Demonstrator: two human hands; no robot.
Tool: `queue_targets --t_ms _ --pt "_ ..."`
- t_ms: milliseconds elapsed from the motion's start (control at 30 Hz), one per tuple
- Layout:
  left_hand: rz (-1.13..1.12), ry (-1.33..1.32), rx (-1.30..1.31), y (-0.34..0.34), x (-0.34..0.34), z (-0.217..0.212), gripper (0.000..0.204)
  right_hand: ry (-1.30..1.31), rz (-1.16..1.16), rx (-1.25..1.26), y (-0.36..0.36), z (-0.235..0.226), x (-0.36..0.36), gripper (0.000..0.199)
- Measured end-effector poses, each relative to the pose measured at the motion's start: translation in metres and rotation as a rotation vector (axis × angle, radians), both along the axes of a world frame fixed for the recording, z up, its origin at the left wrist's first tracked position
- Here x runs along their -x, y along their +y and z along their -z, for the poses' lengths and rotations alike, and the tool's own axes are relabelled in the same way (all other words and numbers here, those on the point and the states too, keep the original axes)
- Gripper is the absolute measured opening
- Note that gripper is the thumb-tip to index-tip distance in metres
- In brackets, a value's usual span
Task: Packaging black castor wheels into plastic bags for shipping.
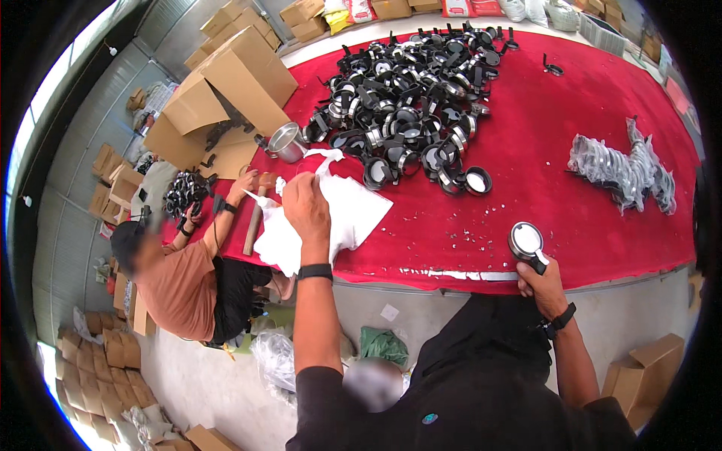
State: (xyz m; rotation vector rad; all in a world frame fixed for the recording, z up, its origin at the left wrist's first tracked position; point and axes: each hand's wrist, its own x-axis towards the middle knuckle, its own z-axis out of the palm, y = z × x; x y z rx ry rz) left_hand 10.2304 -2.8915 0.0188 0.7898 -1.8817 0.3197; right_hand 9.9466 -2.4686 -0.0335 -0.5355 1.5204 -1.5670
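My right hand (543, 284) grips the black handle of a round, metal-rimmed piece (526, 239) with a white face, near the table's front edge. My left hand (306, 208) is raised over a crumpled white cloth (352, 213), its fingers curled closed. Whatever is in those fingers, if anything, I cannot make out. Beyond the cloth, a large heap of similar black-handled round pieces (410, 113) with metal rims covers the far middle of the table. One loose piece (477, 181) at the heap's near edge lies with its pale face up.
White scraps lie on the red-covered table (541, 165). Plastic-wrapped pieces (628, 169) sit at the right. A metal cup (287, 142), a wooden-handled hammer (256, 218) and an open carton (218, 98) stand left. There, a co-worker (180, 278) handles black parts.
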Motion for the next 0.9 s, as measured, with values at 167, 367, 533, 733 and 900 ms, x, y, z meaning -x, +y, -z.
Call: queue_targets --t_ms 167,367,533,733,900 --pt "-0.141 0.125 -0.109 -0.025 -0.025 0.005 0.015 0.016 -0.057 0.023 -0.004 -0.008 -0.010 0.022" --pt "0.267 0.617 -0.795 0.069 0.041 -0.031 0.025 -0.036 -0.020 0.103 -0.022 -0.013 -0.008 0.035" --pt "0.617 0.667 -1.300 0.179 0.088 0.003 0.021 0.040 -0.050 0.232 -0.078 -0.049 -0.032 0.065" --pt "0.790 0.650 -1.511 0.245 0.126 0.023 0.018 0.078 0.167 0.176 -0.087 -0.031 -0.035 0.032" --pt "0.824 0.689 -1.595 0.242 0.127 0.033 0.019 -0.054 0.229 0.137 -0.064 -0.028 -0.025 0.025"
